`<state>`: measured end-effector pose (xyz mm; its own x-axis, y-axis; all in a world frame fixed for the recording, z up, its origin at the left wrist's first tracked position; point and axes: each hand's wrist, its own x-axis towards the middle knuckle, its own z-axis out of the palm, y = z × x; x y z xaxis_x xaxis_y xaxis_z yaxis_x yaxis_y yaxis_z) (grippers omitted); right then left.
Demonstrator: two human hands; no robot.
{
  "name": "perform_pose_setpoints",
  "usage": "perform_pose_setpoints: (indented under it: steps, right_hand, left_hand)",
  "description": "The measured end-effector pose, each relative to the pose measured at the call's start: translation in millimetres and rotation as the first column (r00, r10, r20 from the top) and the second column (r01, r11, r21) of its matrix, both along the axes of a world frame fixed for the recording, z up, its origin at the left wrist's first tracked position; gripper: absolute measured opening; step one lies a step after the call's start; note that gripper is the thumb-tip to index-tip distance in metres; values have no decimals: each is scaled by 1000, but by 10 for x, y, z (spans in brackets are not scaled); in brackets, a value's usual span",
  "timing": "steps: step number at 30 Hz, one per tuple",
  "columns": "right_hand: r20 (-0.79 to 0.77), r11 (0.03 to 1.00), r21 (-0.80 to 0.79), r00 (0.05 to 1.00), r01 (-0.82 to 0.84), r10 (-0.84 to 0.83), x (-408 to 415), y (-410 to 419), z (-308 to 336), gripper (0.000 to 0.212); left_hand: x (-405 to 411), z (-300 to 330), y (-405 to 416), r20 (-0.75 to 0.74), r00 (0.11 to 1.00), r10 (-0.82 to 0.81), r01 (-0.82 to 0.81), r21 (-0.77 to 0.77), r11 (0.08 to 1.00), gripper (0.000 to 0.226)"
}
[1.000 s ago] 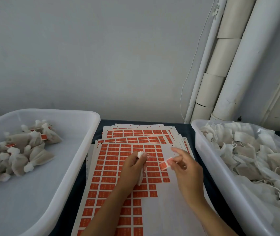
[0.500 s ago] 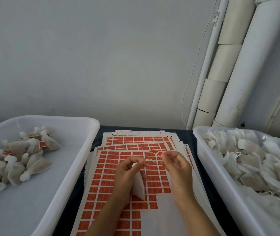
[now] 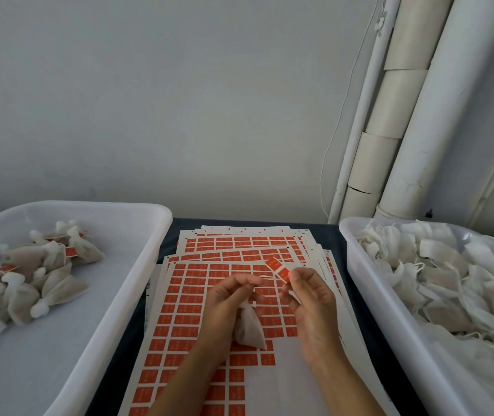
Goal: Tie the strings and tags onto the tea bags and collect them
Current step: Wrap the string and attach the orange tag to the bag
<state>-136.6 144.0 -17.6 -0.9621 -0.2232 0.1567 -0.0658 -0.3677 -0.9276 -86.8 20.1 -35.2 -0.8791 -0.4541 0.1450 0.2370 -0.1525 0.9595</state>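
Pinching the neck of one tea bag (image 3: 248,327), the left hand (image 3: 224,304) has its fingers curled round the gathered top, and the pouch hangs below them, above the tag sheets (image 3: 197,298). A thin string (image 3: 265,277) runs from just beyond the left fingertips toward the right hand (image 3: 308,298), whose thumb and forefinger are closed narrowly on an orange tag (image 3: 278,270) that sticks out past their tips. The step in hand looks like fixing the tag on the string end. To do it well, I would keep the string taut between the two sets of fingers, lay it across the middle of the tag, and fold the tag shut squarely so the edges meet. The left bin (image 3: 137,211), out beyond the left knuckles, holds finished bags (image 3: 44,274); the right bin (image 3: 357,265), past the right hand, holds untagged bags (image 3: 438,265). A slack string would likely slip out of the fold, so pressing firmly seems wise
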Motion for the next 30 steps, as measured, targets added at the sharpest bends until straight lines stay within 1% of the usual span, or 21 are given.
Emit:
perform_pose_setpoints:
  steps: [4,6,10,12,14,16,21,30]
  right_hand:
    - [-42,999,27,999,-18,19,-28,64,33,9]
    - [-87,998,62,996,-10,15,-55,103,34,12]
    - [-196,969,245,980,19,30,-86,132,40,25]
    - [-199,955,296,978,3,59,-93,119,18,18]
    - [-198,939,344,978,5,67,-95,99,-16,10]
    - [-198,920,390,979,25,58,-93,79,-40,8]
    - [-174,908,418,983,22,57,-102,71,-60,9]
    - [-165,903,426,986,50,24,-109,71,-59,8]
  left_hand:
    - [16,24,3,-4,997,-74,74,-11,997,29]
    - [26,36,11,-9,994,-104,104,-15,994,29]
    - [29,26,30,65,992,-111,111,0,994,25]
    - [21,25,37,81,988,-134,137,-34,990,25]
    - [27,51,60,54,984,-171,175,-73,982,28]
    - [38,82,81,30,985,-173,175,-102,979,35]
    - [26,91,97,21,985,-172,174,-108,979,42]
    - [26,83,97,17,980,-196,197,-93,976,39]
